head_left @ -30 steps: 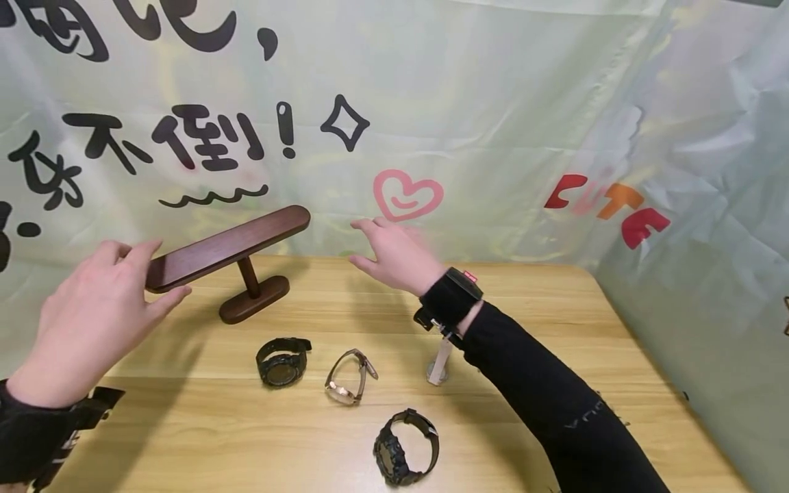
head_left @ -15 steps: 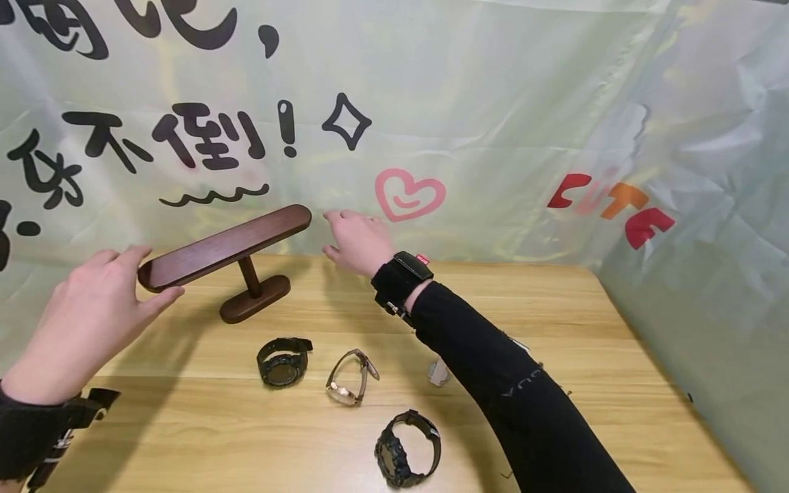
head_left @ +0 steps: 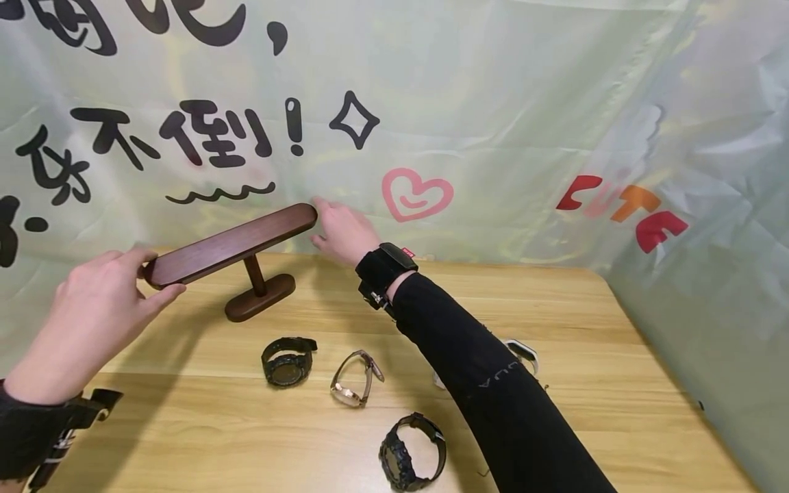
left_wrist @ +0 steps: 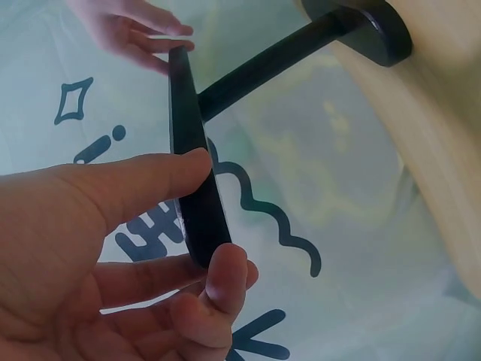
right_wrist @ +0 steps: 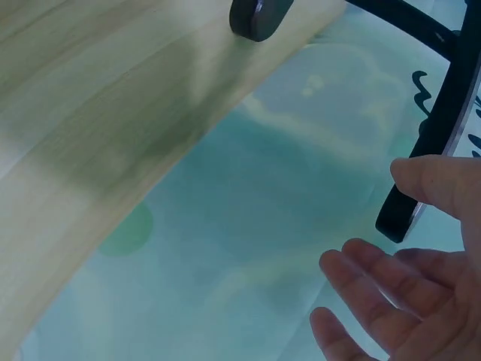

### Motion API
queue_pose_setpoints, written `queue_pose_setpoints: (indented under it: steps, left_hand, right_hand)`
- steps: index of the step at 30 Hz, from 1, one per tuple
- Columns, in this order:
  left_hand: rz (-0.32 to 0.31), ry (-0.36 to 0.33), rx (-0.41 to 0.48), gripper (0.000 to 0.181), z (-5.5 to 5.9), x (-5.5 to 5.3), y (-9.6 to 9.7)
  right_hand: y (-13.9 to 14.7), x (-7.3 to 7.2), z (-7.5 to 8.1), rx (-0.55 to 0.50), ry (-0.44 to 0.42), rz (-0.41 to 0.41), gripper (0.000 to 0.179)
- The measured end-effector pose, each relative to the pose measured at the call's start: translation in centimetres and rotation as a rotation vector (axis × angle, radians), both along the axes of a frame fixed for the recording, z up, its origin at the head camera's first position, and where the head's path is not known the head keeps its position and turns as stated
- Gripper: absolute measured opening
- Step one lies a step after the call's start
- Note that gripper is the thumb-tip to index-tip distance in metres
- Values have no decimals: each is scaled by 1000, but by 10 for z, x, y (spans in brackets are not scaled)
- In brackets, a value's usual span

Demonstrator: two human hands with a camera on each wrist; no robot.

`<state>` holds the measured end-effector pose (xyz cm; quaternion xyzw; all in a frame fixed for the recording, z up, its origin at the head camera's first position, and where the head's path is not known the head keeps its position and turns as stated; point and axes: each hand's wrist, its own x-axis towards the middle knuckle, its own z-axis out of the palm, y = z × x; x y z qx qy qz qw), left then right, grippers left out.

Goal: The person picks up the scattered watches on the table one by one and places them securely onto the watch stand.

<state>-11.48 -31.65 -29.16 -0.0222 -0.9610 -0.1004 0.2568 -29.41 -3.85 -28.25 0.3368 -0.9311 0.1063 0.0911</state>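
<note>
A dark brown wooden T-bar stand (head_left: 231, 248) rises on its post from an oval foot at the back left of the table. My left hand (head_left: 92, 308) pinches the bar's left end, thumb on one side and fingers curled about the tip, as the left wrist view shows. At the other end is my right hand (head_left: 348, 233), its fingers loosely spread. In the right wrist view its thumb overlaps the bar (right_wrist: 432, 143) while the fingers (right_wrist: 383, 286) stay apart from it. Nearer lie a black watch (head_left: 288, 373), a brown-strapped watch (head_left: 347, 396) and another black watch (head_left: 397, 462).
A white-banded watch (head_left: 522, 352) lies partly hidden by the right sleeve (head_left: 493, 383). A printed cloth (head_left: 493, 137) hangs right behind the wooden table (head_left: 493, 281) and along its right side.
My right hand has moved left to the bar's right end. My left hand has closed in on the left end. The stand and watches have stayed put; the view has shifted slightly.
</note>
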Motion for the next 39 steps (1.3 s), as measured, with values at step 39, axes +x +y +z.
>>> queue_pose_setpoints:
  steps: [39]
  left_hand:
    - [-192, -14, 57, 43, -2, -38, 26]
  right_hand:
    - [80, 2, 0, -200, -63, 33, 33]
